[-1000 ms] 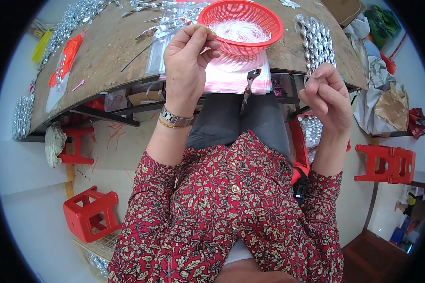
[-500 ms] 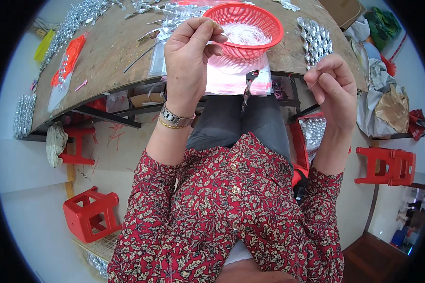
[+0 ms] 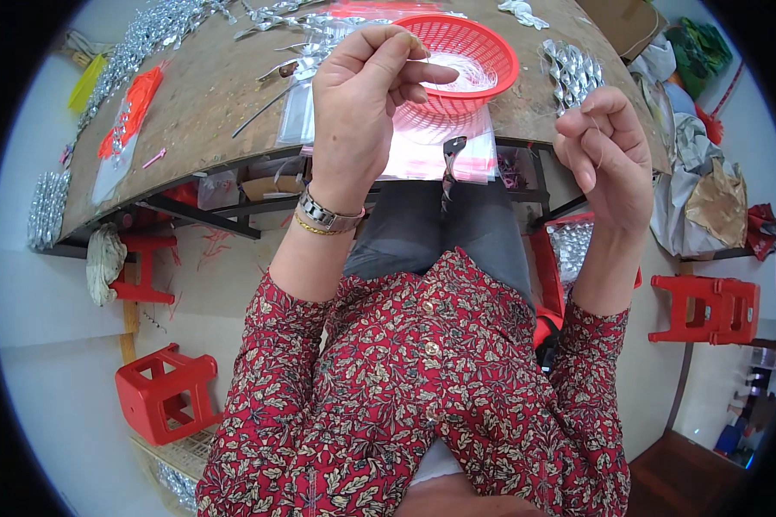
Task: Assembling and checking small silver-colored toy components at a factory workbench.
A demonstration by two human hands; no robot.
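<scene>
Thread: a thin, pale line seems to run between the two raised hands, above the desk edge; it is too fine to trace fully.
Left hand (image 3: pixel 362 103): raised over the desk, thumb and forefinger pinched together near the red basket; whatever sits in the pinch is too small to make out. A metal watch (image 3: pixel 329 213) and a thin gold bracelet circle the wrist.
Right hand (image 3: pixel 608 151): lifted at the desk's right edge, fingers curled in, thumb against the forefinger in a tight pinch; what it grips cannot be told.
Red basket (image 3: pixel 483 56): round plastic mesh, on the desk just beyond the left hand's fingertips, with pale clear strands lying inside.
Clear bags (image 3: pixel 453 142): a flat stack with a pink tint, under the basket, reaching the desk's near edge.
Small tool (image 3: pixel 450 164): a dark metal piece hanging at the desk's edge over the person's lap.
Desk (image 3: pixel 207 95): bare brown wood, with silver shiny pieces (image 3: pixel 573 73) heaped right of the basket and more along the far left rim.
Orange packet (image 3: pixel 129 112): on the desk's left part, well apart from the hands.
Red stools (image 3: pixel 168 396): on the floor, left and right of the person.
</scene>
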